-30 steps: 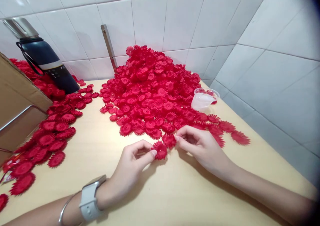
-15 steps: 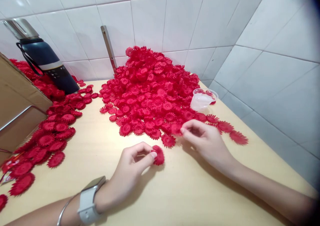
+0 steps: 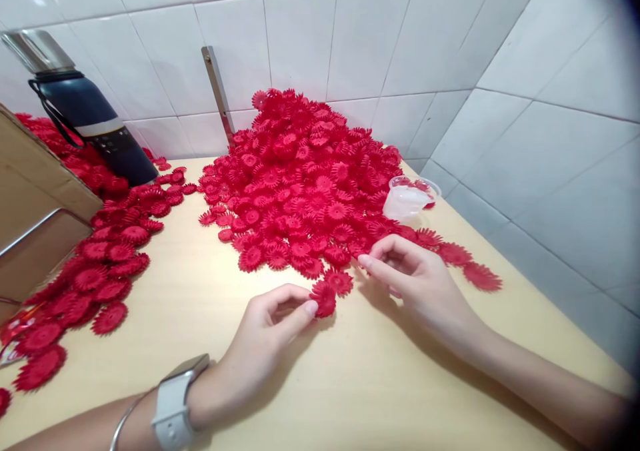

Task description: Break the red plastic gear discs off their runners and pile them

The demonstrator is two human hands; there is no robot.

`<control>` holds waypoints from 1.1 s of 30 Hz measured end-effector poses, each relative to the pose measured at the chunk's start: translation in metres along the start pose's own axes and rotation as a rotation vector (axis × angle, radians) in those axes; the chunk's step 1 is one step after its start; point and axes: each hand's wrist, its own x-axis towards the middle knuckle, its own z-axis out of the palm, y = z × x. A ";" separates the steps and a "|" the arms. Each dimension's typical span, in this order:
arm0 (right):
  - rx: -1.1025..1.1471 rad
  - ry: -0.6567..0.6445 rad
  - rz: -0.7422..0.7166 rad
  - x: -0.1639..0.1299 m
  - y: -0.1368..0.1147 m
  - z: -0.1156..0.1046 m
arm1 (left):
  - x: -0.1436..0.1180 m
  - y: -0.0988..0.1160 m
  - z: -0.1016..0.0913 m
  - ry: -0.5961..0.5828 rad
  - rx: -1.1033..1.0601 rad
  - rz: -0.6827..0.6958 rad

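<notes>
A red flower-shaped piece (image 3: 324, 298) with a toothed rim is pinched between the thumb and fingers of my left hand (image 3: 273, 321), tilted up just above the table. Right behind it lies another red flower piece (image 3: 340, 282). At the front right edge of the pile of red flower pieces (image 3: 300, 191), my right hand (image 3: 413, 274) is closed in a pinch. Red shows at its fingertips, seemingly the edge of a flower piece mostly hidden among the others.
A clear plastic cup (image 3: 407, 201) stands tilted at the pile's right side. On the left are a dark blue flask (image 3: 103, 121), a cardboard box (image 3: 40, 191) and more red pieces (image 3: 93, 278). A metal strip (image 3: 217, 94) leans on the tiled wall (image 3: 300, 44).
The flower piece in my left hand has turned and shifted slightly right, towards the pile. My right fingertips have moved only slightly at the pile's edge.
</notes>
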 end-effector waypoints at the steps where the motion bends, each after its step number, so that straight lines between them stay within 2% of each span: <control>1: 0.010 0.002 -0.006 -0.001 0.000 0.001 | 0.000 0.000 0.000 -0.003 0.002 -0.003; 3: 0.007 -0.048 -0.010 -0.006 0.000 0.005 | -0.001 -0.001 0.000 -0.014 0.008 0.001; 7: -0.024 -0.325 -0.008 -0.018 -0.004 0.015 | -0.001 -0.001 0.000 -0.042 0.047 0.019; 9: -0.030 -0.398 -0.005 -0.022 -0.006 0.018 | -0.001 0.000 -0.001 -0.046 0.086 0.038; 19: -0.042 -0.403 0.033 -0.022 -0.009 0.018 | -0.002 0.003 0.002 -0.041 0.161 0.001; 26: 0.213 -0.448 0.172 -0.020 -0.007 0.019 | 0.000 -0.001 0.002 -0.090 0.010 -0.053; 29: 0.332 -0.473 0.256 -0.019 -0.004 0.019 | 0.000 -0.001 0.001 -0.094 0.014 -0.069; 33: 0.369 -0.467 0.272 -0.020 -0.002 0.021 | -0.002 -0.003 -0.002 -0.138 0.063 -0.040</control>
